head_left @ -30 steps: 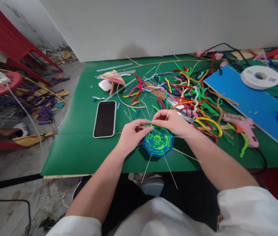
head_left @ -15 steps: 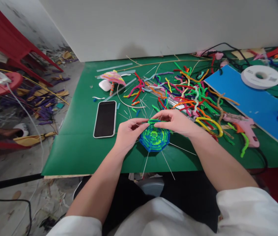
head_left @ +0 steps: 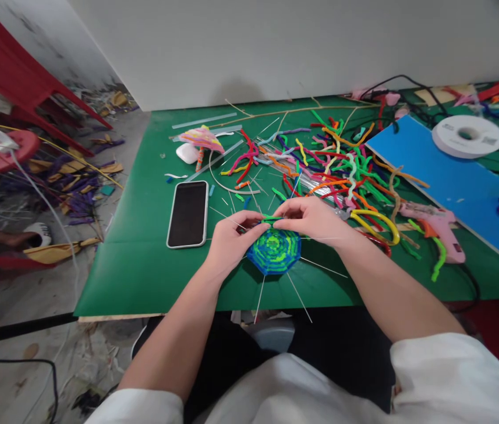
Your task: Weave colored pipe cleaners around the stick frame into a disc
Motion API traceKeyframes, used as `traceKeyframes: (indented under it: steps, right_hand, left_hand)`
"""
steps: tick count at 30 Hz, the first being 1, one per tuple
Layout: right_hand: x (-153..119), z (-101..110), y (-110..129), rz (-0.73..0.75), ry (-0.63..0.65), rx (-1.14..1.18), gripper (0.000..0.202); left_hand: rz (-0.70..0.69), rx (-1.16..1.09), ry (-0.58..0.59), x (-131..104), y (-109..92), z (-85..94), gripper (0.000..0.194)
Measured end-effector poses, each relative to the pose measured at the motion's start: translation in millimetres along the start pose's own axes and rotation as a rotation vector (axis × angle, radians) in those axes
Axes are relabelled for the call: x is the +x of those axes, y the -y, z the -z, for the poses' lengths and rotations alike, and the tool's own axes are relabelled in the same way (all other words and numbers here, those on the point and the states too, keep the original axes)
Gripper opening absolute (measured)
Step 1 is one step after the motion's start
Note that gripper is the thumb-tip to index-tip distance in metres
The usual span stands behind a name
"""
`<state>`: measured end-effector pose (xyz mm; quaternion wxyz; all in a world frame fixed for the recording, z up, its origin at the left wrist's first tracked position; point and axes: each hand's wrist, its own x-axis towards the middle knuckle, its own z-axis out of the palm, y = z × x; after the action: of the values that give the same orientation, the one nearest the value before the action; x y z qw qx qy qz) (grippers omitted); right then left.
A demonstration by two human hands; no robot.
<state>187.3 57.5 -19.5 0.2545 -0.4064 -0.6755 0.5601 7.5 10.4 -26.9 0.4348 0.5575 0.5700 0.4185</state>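
Note:
A blue and green woven disc (head_left: 275,250) with thin spokes sticking out all round hangs low over the green table (head_left: 143,277). My left hand (head_left: 236,235) pinches its upper left edge between thumb and fingers. At the upper right edge my right hand (head_left: 305,218) is closed on the same disc, its fingertips near those of my left hand. A green strip (head_left: 272,218) shows between the fingertips. Just left of my left hand lies a phone (head_left: 188,214) with a dark screen.
Beyond my hands lies a pile of colored pipe cleaners (head_left: 333,159). To the right are yellow-handled scissors (head_left: 379,221), a pink glue gun (head_left: 437,224), a blue board (head_left: 448,176) and a white spool (head_left: 469,136). A small pink umbrella (head_left: 202,140) stands behind the phone.
The disc has shifted slightly left and its top edge is tilted differently. Both hands have moved a little, with their fingertips closer together.

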Motion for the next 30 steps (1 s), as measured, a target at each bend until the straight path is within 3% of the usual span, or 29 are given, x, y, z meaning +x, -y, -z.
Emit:
traceKeyframes:
  steps: [9, 17, 30]
  right_hand:
    - [0.2, 0.1, 1.4, 0.001, -0.004, 0.064, 0.022]
    - [0.8, 0.0, 1.8, 0.012, -0.024, 0.074, 0.021]
    - [1.0, -1.1, 0.7, 0.028, -0.035, 0.035, 0.022]
  left_hand:
    - [0.035, -0.098, -0.022, -1.0, -0.2, 0.9, 0.019]
    - [0.041, -0.179, 0.056, -1.2, 0.3, 1.9, 0.023]
    - [0.042, -0.073, -0.015, 0.3, 0.5, 0.9, 0.023]
